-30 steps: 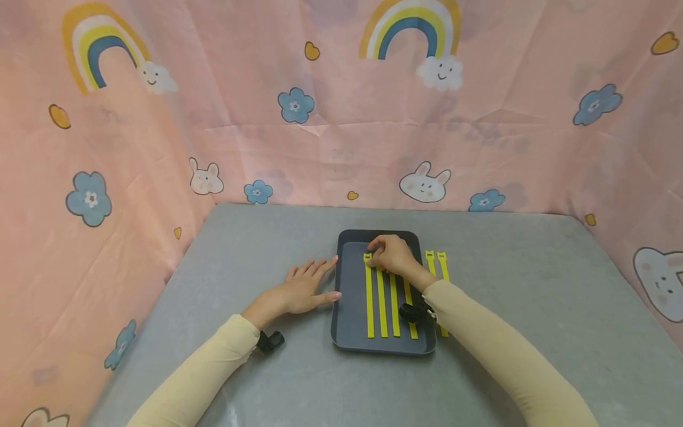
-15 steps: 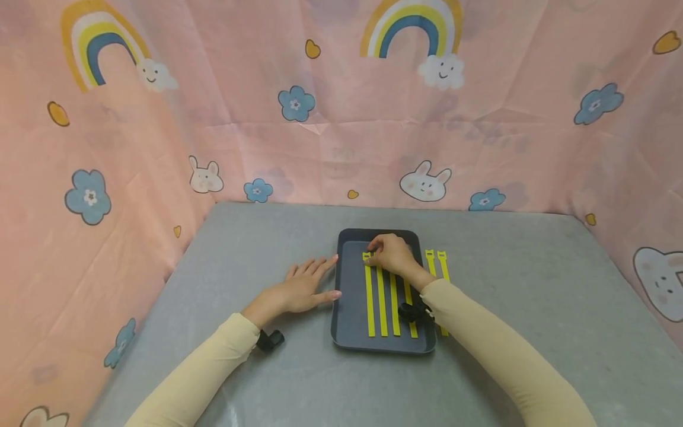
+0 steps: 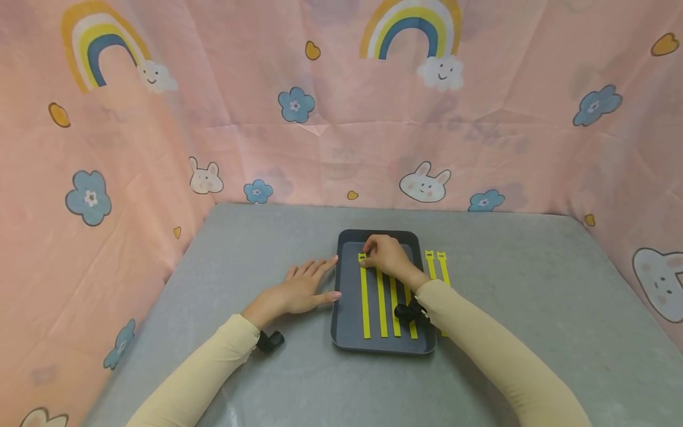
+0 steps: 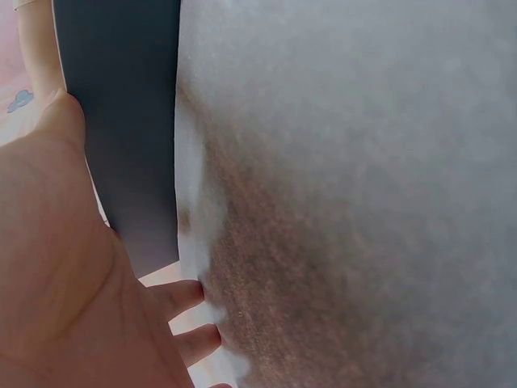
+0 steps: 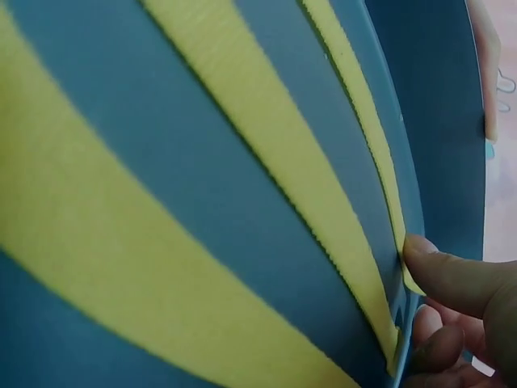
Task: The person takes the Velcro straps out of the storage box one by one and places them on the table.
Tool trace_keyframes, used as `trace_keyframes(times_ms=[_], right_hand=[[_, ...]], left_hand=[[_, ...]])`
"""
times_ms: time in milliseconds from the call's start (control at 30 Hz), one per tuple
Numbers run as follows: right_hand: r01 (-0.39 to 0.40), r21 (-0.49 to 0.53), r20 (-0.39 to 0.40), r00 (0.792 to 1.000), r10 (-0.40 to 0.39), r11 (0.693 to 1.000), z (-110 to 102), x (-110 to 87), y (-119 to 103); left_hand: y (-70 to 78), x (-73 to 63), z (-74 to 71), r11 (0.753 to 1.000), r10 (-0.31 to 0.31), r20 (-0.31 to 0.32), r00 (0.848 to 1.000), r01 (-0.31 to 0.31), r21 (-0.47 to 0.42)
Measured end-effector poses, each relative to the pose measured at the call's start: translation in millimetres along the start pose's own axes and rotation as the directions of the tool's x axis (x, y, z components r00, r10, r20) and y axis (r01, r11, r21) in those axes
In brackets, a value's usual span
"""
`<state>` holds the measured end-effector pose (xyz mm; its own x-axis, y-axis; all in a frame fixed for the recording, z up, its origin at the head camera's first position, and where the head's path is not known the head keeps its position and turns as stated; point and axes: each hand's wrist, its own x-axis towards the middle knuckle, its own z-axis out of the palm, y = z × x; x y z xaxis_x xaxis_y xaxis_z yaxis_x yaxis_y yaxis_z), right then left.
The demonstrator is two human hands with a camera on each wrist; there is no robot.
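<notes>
A dark grey rectangular tray [image 3: 348,320] holds several yellow hook-and-loop cable ties, laid side by side lengthwise. My right hand [image 3: 388,256] pinches the leftmost cable tie [image 3: 365,305] near its slotted head, at the far end of the tray. In the right wrist view the thumb presses on that tie's end [image 5: 378,149], while a neighbouring tie [image 5: 291,153] lies flat. With fingers spread, my left hand [image 3: 299,292] touches the tray's left side; the left wrist view shows its palm [image 4: 65,267] beside the tray wall [image 4: 121,121]. The right hand partly covers the other ties' heads.
Two more yellow cable ties [image 3: 444,265] lie on the grey table [image 3: 533,284] just right of the tray, partly covered by the right forearm. A pink patterned cloth [image 3: 341,142] hangs behind and at both sides of the table.
The right hand has shifted slightly left, taking the leftmost cable tie with it, so the gap to its neighbour is wider. The left hand and the tray stay in place.
</notes>
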<state>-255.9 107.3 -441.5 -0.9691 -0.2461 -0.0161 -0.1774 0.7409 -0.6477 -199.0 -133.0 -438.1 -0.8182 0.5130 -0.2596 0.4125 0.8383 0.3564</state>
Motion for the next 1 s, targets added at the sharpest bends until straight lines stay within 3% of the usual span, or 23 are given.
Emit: trace_keyframes(times_ms=[333,1000], right_hand=[[0.094,0.003,0.009,0.996,-0.094,0.996,1.7,3.7,-0.3],[0.177,0.022,0.008,0.984,-0.177,0.984,3.4,6.3,1.6]], left_hand=[[1.1,-1.8,-0.9,1.000,-0.004,-0.003,1.000,0.004,0.014],[0.5,-1.7,-0.2,1.000,-0.005,0.001,1.000,0.005,0.014]])
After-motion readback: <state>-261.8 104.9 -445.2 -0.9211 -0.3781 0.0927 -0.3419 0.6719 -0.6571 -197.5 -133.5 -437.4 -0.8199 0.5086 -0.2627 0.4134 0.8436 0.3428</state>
